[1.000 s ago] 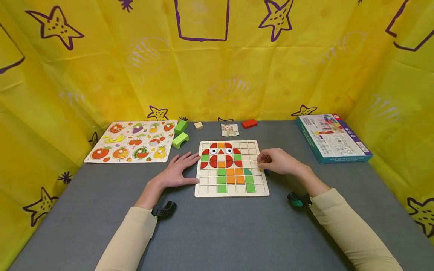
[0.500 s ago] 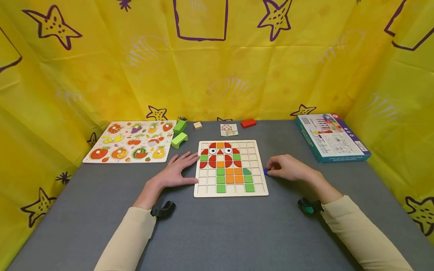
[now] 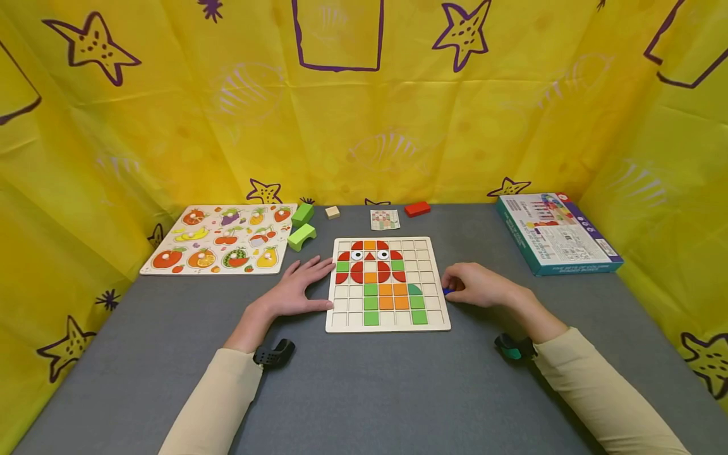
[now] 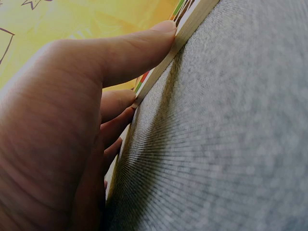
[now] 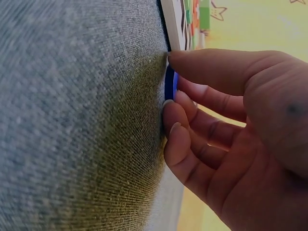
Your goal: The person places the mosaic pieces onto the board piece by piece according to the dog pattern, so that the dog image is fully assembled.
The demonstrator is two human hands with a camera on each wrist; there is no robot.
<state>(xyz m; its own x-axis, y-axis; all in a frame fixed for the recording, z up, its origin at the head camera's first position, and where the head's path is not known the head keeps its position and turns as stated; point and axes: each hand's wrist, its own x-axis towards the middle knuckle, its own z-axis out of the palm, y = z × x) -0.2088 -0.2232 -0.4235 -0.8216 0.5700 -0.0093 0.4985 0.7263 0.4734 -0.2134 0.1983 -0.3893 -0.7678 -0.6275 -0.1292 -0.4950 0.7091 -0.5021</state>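
A wooden grid board lies mid-table, with red, orange and green flat tiles and two eye tiles forming a bird-like figure on it. My left hand rests at the board's left edge, fingers spread, and in the left wrist view the thumb touches its side. Just off the board's right edge, my right hand pinches a small blue tile down at the table surface. Thumb and fingertips stand on either side of the tile, and the fingers partly hide it.
At the left lies a fruit puzzle board. Near it are a green block, a green arch block and a small wooden block. A pattern card and red block lie behind the board. A box is at right.
My right hand has moved from over the board's right edge to the table beside it and closed its fingers on the blue tile. The left hand has stayed in place.
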